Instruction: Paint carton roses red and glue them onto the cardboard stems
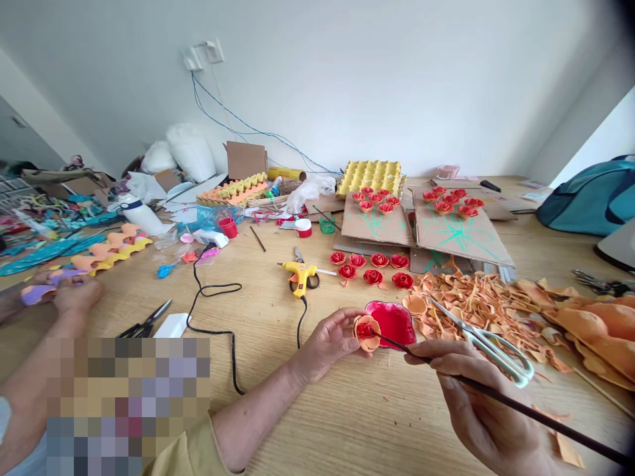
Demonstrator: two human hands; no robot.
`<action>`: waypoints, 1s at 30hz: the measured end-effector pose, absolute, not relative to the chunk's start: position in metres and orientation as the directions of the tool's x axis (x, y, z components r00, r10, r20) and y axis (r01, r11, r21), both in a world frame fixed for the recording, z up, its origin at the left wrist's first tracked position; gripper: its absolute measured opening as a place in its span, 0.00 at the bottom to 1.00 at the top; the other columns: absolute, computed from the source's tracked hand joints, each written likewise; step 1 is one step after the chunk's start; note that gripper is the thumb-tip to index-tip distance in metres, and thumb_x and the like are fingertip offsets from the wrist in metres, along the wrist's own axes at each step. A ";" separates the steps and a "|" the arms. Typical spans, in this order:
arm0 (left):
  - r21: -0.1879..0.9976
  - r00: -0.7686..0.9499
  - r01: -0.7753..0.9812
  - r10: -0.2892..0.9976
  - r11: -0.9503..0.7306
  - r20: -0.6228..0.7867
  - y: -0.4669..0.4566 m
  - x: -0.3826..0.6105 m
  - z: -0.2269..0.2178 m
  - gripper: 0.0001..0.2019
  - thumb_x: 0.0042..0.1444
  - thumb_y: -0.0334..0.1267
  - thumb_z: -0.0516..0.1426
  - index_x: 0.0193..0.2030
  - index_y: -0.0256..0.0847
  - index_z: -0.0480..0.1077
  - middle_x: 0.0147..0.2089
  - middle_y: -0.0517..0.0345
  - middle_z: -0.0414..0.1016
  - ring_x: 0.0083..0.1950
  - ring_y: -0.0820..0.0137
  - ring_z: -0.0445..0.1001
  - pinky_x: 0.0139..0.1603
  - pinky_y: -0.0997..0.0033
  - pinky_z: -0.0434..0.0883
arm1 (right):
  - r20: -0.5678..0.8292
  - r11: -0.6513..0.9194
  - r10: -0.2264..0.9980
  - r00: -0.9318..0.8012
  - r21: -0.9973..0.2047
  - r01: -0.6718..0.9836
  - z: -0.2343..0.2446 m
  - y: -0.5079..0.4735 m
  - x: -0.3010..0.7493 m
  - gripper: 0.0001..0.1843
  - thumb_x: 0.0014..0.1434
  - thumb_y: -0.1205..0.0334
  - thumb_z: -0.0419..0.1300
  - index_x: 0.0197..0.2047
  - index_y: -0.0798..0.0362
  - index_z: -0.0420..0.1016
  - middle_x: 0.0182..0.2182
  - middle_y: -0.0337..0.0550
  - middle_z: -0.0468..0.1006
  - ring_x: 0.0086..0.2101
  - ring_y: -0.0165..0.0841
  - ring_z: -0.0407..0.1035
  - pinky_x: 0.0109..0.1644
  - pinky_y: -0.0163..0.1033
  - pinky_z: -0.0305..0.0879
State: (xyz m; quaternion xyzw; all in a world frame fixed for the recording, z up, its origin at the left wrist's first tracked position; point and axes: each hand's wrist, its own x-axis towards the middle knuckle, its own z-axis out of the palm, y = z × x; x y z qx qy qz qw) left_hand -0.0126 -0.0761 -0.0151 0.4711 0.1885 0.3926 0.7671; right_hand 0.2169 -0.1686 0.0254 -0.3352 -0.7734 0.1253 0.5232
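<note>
Seven red flowers [373, 276] are laid loose on the bench [347, 423], at twelve o'clock from the orange flower [368, 332] being painted, and their upper faces appear fully coated. More coated blooms are grouped beyond, on a left cardboard panel [380, 231] at twelve o'clock and a right cardboard panel [459, 231] between one and two; green stem lines can be seen on both, so these pieces are judged the furthest along.

The orange flower is pinched between the thumb and fingers of the left hand [325, 347], just beside a dish of red paint [409, 322] at three o'clock. The brush [526, 410] is pinched in the grip of the right hand [489, 420], its tip set in the flower's middle. Only that middle has been reddened; the surrounding petals are left bare orange, so the coating is judged to be at an early stage. One plain orange cup [415, 305], at two o'clock, is seen unpainted. Orange scraps [464, 301] are heaped beyond it, with scissors [501, 350] laid against their near edge.
</note>
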 end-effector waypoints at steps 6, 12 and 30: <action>0.885 0.598 -0.425 0.793 0.190 0.117 -0.075 -0.010 -0.019 0.25 0.49 0.38 0.73 0.54 0.43 0.74 0.47 0.55 0.78 0.42 0.71 0.78 0.44 0.70 0.76 | 0.725 0.756 0.628 -0.283 -0.483 0.442 0.020 -0.168 0.222 0.20 0.63 0.81 0.53 0.53 0.52 0.67 0.48 0.51 0.78 0.46 0.32 0.78 0.49 0.36 0.76; 0.896 0.603 -0.399 0.792 0.194 0.097 -0.076 -0.009 -0.018 0.27 0.48 0.43 0.74 0.53 0.41 0.73 0.44 0.55 0.78 0.38 0.71 0.78 0.41 0.70 0.75 | 0.692 0.808 0.546 -0.472 -0.287 0.514 0.021 -0.172 0.224 0.20 0.63 0.81 0.53 0.56 0.56 0.68 0.53 0.56 0.78 0.52 0.32 0.75 0.54 0.34 0.74; 0.904 0.506 -0.426 0.839 0.040 0.201 -0.077 -0.009 -0.024 0.29 0.50 0.34 0.72 0.58 0.48 0.69 0.54 0.55 0.73 0.50 0.69 0.78 0.54 0.68 0.74 | 0.703 0.820 0.537 -0.466 -0.306 0.484 0.015 -0.173 0.233 0.20 0.64 0.77 0.58 0.59 0.56 0.68 0.56 0.60 0.76 0.53 0.37 0.77 0.51 0.37 0.78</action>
